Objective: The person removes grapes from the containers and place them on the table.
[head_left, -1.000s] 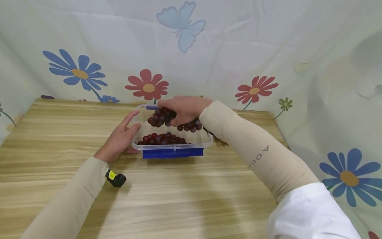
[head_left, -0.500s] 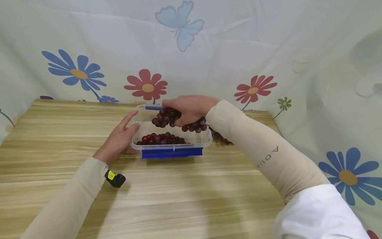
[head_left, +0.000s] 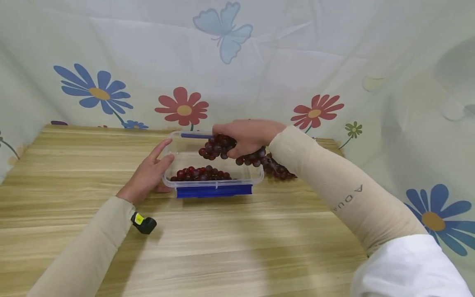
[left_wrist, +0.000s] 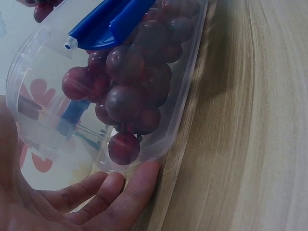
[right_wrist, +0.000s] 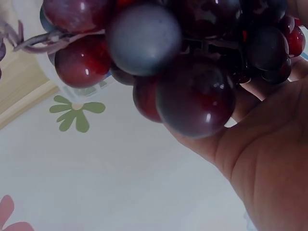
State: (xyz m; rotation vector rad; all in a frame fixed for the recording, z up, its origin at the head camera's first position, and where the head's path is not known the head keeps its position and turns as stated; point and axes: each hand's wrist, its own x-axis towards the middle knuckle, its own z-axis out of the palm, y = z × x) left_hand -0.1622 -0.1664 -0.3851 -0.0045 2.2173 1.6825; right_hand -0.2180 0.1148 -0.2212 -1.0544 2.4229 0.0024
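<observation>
A clear plastic container (head_left: 241, 181) with blue side clips stands on the table, lidless. Along its near side lies a bunch of dark red grapes (head_left: 200, 173), seen through the wall in the left wrist view. My right hand (head_left: 252, 134) grips another grape bunch (head_left: 213, 147) from above, over the container's back right part. In the right wrist view, these held grapes (right_wrist: 195, 96) hang along the palm (right_wrist: 269, 144). My left hand (head_left: 146, 173) rests against the container's left end, fingers extended; the fingertips (left_wrist: 144, 173) touch the wall low down in the left wrist view.
A third grape bunch (head_left: 278, 171) lies on the wooden table (head_left: 208, 247), just right of the container and partly behind my right forearm. A flower-printed curtain (head_left: 259, 74) closes off the back and sides. A small black camera (head_left: 144, 225) sits on my left wrist.
My right hand has moved to the right with its grape bunch, and more of the bunch on the table shows. My left hand and the container have stayed in place.
</observation>
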